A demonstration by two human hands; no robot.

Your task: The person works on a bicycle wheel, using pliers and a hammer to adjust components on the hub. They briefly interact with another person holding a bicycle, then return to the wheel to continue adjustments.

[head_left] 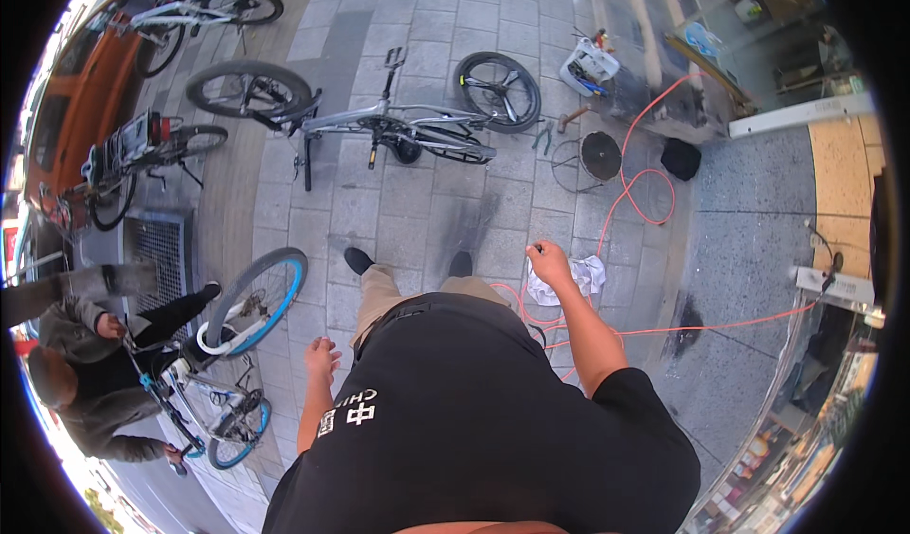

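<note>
My left hand (pixel 322 352) hangs left of my waist, its fingers loosely curled and apart, holding nothing I can see. My right hand (pixel 545 259) is closed round a small dark item, too small to name, over a crumpled white cloth (pixel 578 283) and coils of orange hose (pixel 682 327). Ahead of my feet a silver bicycle (pixel 365 125) lies on its side, with a three-spoke wheel (pixel 512 108) at its right end. Pliers (pixel 542 136), a hammer (pixel 573 117) and a dark round pan (pixel 600 155) are on the pavers to its right.
A person (pixel 85 363) at left grips a white-and-blue bicycle (pixel 180 373). More bicycles (pixel 142 141) stand beside an orange car (pixel 81 79). A white tool bin (pixel 588 65), a black bag (pixel 681 160) and a shopfront step (pixel 749 250) line the right side.
</note>
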